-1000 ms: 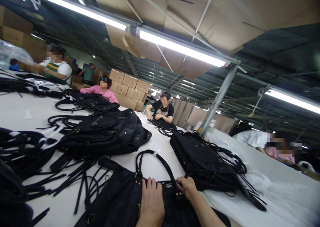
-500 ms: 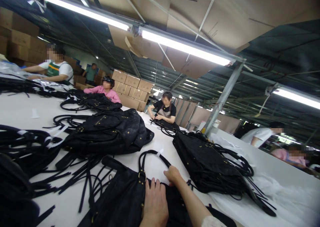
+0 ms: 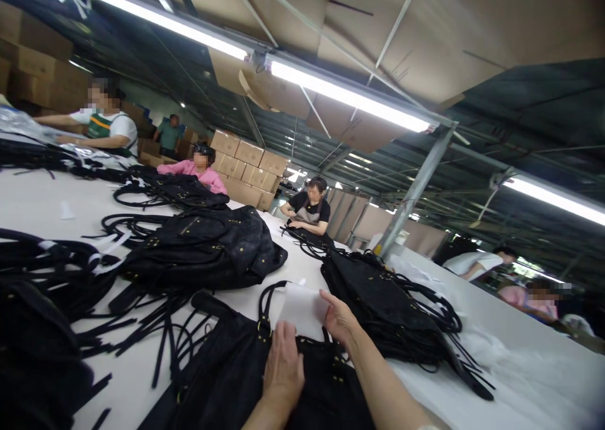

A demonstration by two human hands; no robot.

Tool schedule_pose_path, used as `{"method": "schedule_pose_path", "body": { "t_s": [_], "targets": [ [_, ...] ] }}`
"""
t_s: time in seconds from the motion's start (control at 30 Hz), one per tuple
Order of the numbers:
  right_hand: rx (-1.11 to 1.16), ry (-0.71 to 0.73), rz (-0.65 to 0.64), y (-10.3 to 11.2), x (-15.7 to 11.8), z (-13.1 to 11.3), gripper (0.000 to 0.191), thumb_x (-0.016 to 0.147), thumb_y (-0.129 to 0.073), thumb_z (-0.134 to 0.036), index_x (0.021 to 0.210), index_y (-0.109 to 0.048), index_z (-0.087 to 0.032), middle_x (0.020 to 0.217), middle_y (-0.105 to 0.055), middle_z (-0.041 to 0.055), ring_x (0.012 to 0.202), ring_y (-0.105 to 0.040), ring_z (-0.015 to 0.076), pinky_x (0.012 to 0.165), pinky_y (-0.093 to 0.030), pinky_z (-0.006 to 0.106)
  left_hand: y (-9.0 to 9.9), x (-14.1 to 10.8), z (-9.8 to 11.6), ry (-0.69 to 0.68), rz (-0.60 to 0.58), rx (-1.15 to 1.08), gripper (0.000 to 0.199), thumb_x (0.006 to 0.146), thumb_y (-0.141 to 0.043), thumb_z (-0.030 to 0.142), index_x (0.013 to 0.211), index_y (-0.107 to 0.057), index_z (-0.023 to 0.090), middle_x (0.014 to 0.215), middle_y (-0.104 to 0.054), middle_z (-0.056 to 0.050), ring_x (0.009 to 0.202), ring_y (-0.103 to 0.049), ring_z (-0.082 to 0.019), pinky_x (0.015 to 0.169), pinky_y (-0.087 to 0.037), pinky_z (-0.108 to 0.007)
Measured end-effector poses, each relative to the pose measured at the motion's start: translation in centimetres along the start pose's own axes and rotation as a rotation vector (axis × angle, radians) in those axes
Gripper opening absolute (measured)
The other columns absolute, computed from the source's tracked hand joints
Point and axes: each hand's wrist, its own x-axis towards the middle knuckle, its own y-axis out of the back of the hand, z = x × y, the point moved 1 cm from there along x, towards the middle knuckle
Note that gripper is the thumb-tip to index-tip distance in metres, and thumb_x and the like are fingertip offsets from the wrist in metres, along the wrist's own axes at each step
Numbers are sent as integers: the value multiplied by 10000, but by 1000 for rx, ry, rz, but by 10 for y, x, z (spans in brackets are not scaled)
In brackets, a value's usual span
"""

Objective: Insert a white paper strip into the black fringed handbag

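A black leather handbag [image 3: 227,373] with gold hardware lies flat on the white table [image 3: 42,197] right in front of me. My left hand [image 3: 282,366] presses down on its top edge near a gold buckle. My right hand [image 3: 338,317] holds a white sheet of wrapping paper [image 3: 300,308] over the bag's looped handle [image 3: 267,297], which is partly hidden behind the sheet.
A stack of black bags [image 3: 378,291] lies to the right, another heap [image 3: 208,247] sits ahead, and loose black straps [image 3: 57,260] spread at left. Several other people work along the table's far side. Cardboard boxes [image 3: 246,168] are stacked behind them.
My right hand left the bag's top edge, moved up to the handle, and now holds a white sheet over it. My left hand stayed pressed on the bag.
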Motion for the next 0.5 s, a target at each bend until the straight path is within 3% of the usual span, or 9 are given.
{"method": "schedule_pose_path", "body": {
  "t_s": [0.13,0.23,0.33,0.5],
  "targets": [
    [12,31,-134,0,-76,-12,520,534,-860,-390,965,-671,-169,846,-744,45,762,-682,220,739,-528,341,20,16,1,86,57,-100,399,770,-390,-62,1072,-549,145,1032,-574,-83,968,-595,-186,917,-497,-358],
    [-214,52,-320,5,-137,1,474,596,-834,-395,985,-705,-158,897,-753,60,874,-684,241,863,-500,368,41,26,6,137,22,-160,166,896,-514,97,1045,-574,139,958,-600,-40,818,-608,-161,776,-534,-346],
    [-559,135,-425,13,-194,24,337,744,-703,-452,870,-733,-141,823,-744,62,860,-679,256,886,-494,394,65,25,15,130,-83,-180,225,934,-595,336,1055,-604,147,1002,-631,-44,841,-621,-172,753,-540,-361],
    [-967,414,-510,13,-269,45,250,826,-575,-298,979,-754,-215,1063,-734,78,1025,-661,251,963,-477,351,113,-10,39,31,-339,-128,230,931,-594,356,1000,-650,144,1078,-662,-70,1014,-619,-216,928,-483,-447]
  ]
}}
